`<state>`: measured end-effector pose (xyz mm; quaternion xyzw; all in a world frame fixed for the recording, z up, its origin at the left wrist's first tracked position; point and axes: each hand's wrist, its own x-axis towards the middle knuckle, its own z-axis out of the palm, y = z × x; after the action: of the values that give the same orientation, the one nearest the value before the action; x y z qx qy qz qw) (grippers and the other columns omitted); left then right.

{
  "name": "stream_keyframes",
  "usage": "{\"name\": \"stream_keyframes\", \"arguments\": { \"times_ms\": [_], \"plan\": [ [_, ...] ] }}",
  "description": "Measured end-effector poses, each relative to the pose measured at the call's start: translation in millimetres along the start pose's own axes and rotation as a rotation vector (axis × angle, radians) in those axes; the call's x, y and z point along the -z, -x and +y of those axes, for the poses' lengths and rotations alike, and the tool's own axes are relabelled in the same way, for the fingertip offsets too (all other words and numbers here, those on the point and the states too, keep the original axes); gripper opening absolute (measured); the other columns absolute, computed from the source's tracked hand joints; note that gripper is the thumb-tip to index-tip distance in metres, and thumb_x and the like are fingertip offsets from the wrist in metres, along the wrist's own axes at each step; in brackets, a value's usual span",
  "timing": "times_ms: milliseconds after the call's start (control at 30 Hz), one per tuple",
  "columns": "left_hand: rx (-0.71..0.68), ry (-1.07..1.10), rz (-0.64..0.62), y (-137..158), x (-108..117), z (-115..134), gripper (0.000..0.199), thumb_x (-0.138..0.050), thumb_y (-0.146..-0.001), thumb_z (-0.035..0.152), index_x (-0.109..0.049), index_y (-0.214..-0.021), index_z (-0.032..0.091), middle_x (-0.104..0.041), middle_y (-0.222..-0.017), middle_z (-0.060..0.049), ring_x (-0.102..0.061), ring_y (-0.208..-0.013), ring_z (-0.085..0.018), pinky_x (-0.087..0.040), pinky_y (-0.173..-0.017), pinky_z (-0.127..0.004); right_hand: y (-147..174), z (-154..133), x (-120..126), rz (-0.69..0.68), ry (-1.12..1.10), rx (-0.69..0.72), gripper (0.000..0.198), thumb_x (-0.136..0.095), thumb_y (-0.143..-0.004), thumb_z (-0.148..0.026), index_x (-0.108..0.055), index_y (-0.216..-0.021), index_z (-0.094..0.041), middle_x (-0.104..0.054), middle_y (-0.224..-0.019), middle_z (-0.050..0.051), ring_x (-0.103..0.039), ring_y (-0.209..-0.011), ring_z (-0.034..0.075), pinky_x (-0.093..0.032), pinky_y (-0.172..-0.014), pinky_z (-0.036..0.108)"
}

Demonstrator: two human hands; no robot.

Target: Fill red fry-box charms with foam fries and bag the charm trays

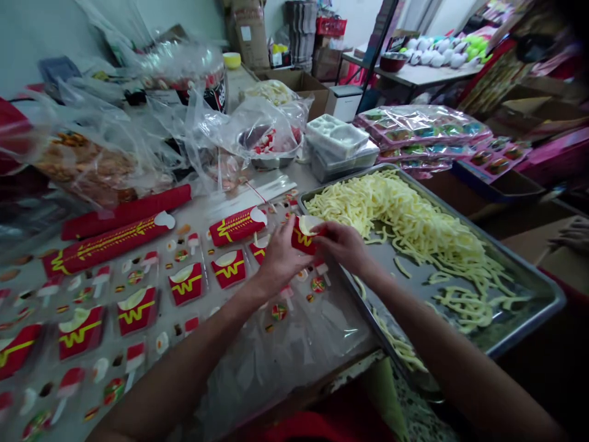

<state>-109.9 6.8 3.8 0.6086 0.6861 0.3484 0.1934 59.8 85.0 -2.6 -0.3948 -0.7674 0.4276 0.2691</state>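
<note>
Between my two hands is a small red fry box (pixel 302 236) with a yellow zigzag mark and a pale inside. My left hand (pixel 281 253) grips its left side, thumb up along the edge. My right hand (pixel 341 244) pinches its upper right corner. Just left of my hands lies a stack of flat red fry boxes (pixel 238 226). Single fry boxes (pixel 229 269) rest in a row on the plastic-covered table, among small toy foods such as a red-and-white popsicle (pixel 135 357). To the right, a metal tray (pixel 550 294) holds a heap of pale yellow fry-shaped strips (pixel 414 215).
A longer stack of red boxes (pixel 108 245) lies at left. Behind are clear plastic bags (pixel 96 159), a metal bowl (pixel 271 161) with red and white pieces, and white molded trays (pixel 338 138). Pink-wrapped packs (pixel 423 126) stand beyond the metal tray.
</note>
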Motion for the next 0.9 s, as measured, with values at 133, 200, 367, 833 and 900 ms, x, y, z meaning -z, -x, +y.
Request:
{"name": "stream_keyframes", "arguments": {
  "times_ms": [133, 200, 367, 833, 900],
  "plan": [
    [-0.058, -0.417, 0.008, -15, 19, -25, 0.088, -0.089, -0.069, 0.039, -0.051, -0.145, 0.018, -0.059, -0.139, -0.018, -0.052, -0.128, -0.038, -0.041, -0.109, -0.051, -68, -6, 17, -0.301, 0.593, 0.103, 0.017, -0.065, -0.086, -0.021, -0.077, -0.099, -0.021, -0.069, -0.083, 0.003, -0.059, -0.079, 0.018, -0.039, -0.073, 0.029],
    [-0.063, -0.492, -0.056, -19, 16, -34, 0.088, -0.088, -0.069, 0.048, -0.052, -0.143, 0.018, -0.064, -0.132, -0.019, -0.054, -0.123, -0.039, -0.041, -0.105, -0.052, -88, -9, 17, -0.453, 0.763, 0.155, 0.017, -0.067, -0.087, -0.023, -0.079, -0.099, -0.023, -0.069, -0.093, 0.006, -0.059, -0.087, 0.02, -0.039, -0.077, 0.029],
    [-0.069, -0.555, -0.151, -19, 0, -35, 0.094, -0.087, -0.069, 0.055, -0.051, -0.143, 0.01, -0.066, -0.126, -0.023, -0.054, -0.121, -0.04, -0.039, -0.102, -0.053, -88, -14, 2, -0.541, 1.033, 0.448, 0.014, -0.069, -0.087, -0.02, -0.081, -0.089, -0.026, -0.065, -0.11, 0.011, -0.055, -0.106, 0.026, -0.035, -0.086, 0.035],
    [-0.027, -0.635, -0.039, -71, 95, -101, 0.093, -0.084, -0.066, 0.051, -0.051, -0.145, 0.014, -0.055, -0.146, -0.018, -0.05, -0.129, -0.038, -0.043, -0.104, -0.045, -116, -58, -87, -0.213, 0.607, 0.107, 0.031, -0.057, -0.095, -0.035, -0.08, -0.091, -0.015, -0.077, -0.09, 0.01, -0.064, -0.08, 0.019, -0.035, -0.067, 0.027],
    [-0.054, -0.593, -0.177, -79, 95, -108, 0.076, -0.078, -0.069, 0.049, -0.06, -0.135, 0.016, -0.062, -0.136, -0.014, -0.056, -0.122, -0.034, -0.046, -0.099, -0.039, -122, -66, -105, -0.24, 0.58, -0.017, 0.032, -0.057, -0.093, -0.035, -0.079, -0.095, -0.013, -0.077, -0.092, 0.012, -0.064, -0.078, 0.019, -0.034, -0.063, 0.026]
  ]
}}
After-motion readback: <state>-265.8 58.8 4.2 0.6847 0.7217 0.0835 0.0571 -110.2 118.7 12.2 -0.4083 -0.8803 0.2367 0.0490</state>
